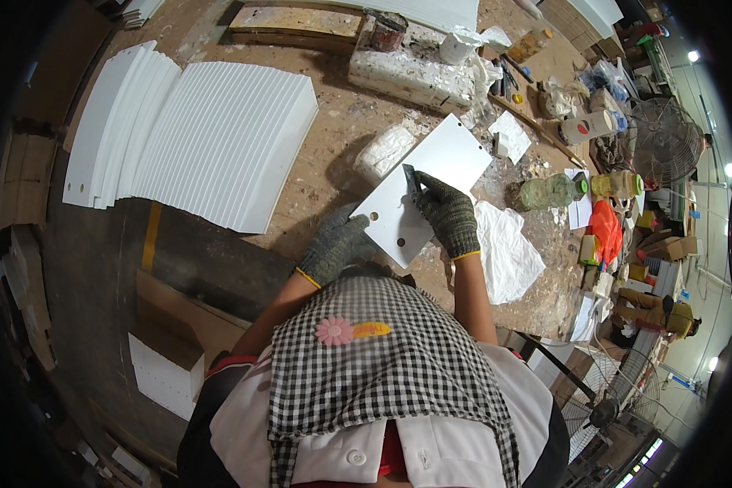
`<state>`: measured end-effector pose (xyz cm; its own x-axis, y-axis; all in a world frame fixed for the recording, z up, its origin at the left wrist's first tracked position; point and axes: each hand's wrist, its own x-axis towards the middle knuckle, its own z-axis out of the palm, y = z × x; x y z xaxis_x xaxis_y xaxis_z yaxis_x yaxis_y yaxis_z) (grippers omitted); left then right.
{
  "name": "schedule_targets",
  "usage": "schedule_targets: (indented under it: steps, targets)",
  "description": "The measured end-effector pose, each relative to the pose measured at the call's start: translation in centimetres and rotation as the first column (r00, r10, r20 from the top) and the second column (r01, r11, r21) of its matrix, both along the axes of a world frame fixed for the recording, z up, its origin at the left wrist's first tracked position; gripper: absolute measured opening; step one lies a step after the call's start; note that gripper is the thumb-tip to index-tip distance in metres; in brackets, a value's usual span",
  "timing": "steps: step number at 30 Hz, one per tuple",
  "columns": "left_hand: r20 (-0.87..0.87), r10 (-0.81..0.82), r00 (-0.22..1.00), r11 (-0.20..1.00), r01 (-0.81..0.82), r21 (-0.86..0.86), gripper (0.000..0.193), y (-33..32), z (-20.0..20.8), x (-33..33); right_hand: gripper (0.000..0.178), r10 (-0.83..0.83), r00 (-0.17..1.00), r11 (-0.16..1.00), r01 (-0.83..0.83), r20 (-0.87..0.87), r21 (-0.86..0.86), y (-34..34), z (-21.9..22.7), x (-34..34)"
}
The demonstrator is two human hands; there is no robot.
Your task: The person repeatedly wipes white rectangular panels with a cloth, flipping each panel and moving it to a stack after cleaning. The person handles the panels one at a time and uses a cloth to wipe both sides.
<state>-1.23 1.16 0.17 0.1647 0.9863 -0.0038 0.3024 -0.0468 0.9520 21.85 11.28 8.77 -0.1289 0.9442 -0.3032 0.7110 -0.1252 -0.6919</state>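
small lettering runs along the yellow patch (371, 329) on the black-and-white checked apron (382, 378); a round red-and-blue emblem marks the white container (597, 125) at the table's right.

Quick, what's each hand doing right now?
Left hand: holding the white panel at its edge.
Right hand: closed, holding a dark flat tool.
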Motion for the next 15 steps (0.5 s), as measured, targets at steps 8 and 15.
schedule_targets:
  steps: [8, 15]
  targets:
    - [-0.159, -0.065, 0.985, 0.995, 0.076, 0.064, 0.06, 0.0, 0.7, -0.4, 0.041, -0.023, 0.994, 0.998, 0.016, -0.107, -0.065, -0.6, -0.2, 0.6]
    - [0.294, 0.101, 0.95, 0.939, 0.007, -0.345, 0.057, 0.2, 1.8, 0.0, 0.037, 0.008, 0.956, 0.96, -0.089, -0.292, -0.264, -2.9, 0.2, -0.9]
